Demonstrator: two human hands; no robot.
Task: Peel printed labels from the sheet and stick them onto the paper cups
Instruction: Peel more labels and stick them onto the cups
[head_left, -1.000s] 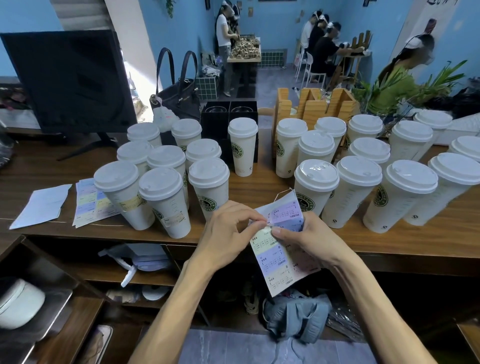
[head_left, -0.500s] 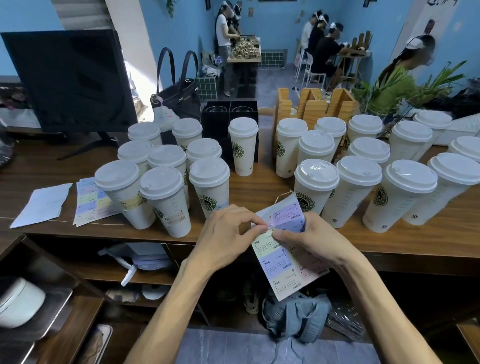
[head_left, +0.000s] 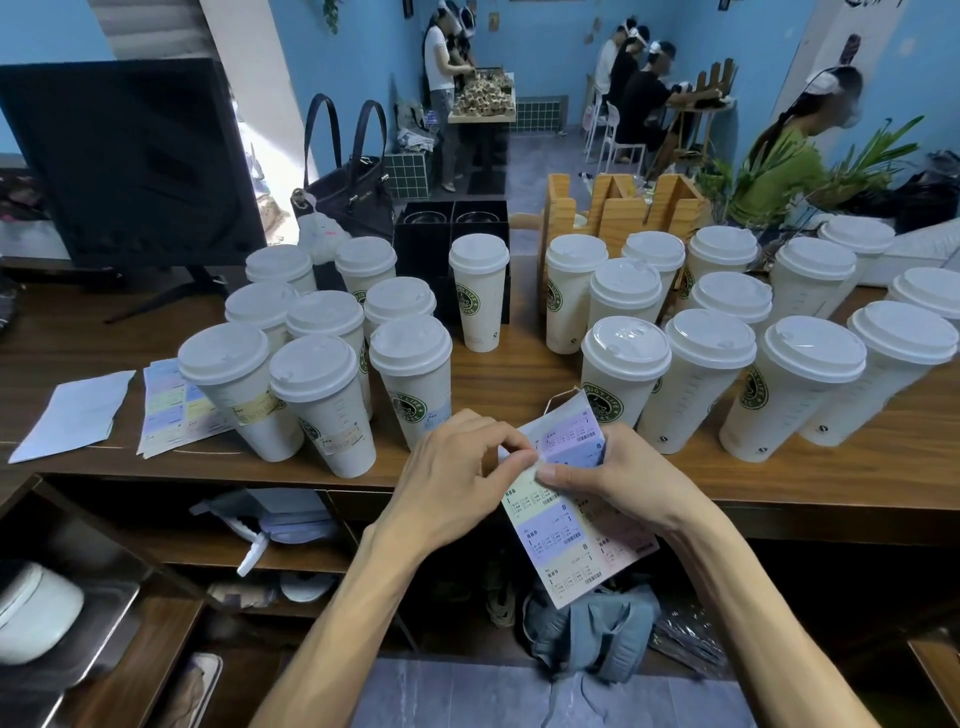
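Label sheet (head_left: 563, 525) held in front of the counter edge, both hands on it.
Right hand (head_left: 631, 480) grips sheet from the right; left hand (head_left: 457, 478) fingertips pinch at a label's edge. Lidded paper cups (head_left: 322, 400) stand on wooden counter (head_left: 509, 374).

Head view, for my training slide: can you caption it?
Both hands, left hand and right hand, pinch a label sheet before lidded paper cups.

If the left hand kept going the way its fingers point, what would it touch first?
The left hand points right, toward the label sheet it is already pinching at the edge; just beyond lies the right hand. Nothing else seems to lie between, though depth is hard to judge.
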